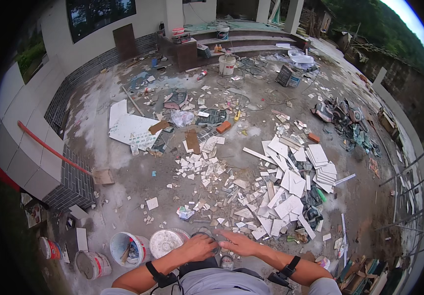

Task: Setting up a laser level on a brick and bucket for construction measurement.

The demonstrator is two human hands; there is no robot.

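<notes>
My left hand (198,247) is held in front of my body, its back turned up and its fingers loosely bent toward the right. Just across from it, my right hand (239,244) reaches left with fingers stretched out. The fingertips of the two hands come close together, and nothing shows in either one. A dark round shape behind the fingers is too unclear to name. Left of my left hand stands a white bucket with a lid (165,243). Dark straps with small devices sit on both forearms. Below my right hand a shoe (227,262) shows.
Broken tile pieces (199,167) litter the concrete, with stacked white tiles (290,183) to the right. An open bucket (129,250) holding tools and a grey-filled bucket (93,265) stand left. A white foam board (131,127) lies farther off. Metal bars (413,196) stick out at right.
</notes>
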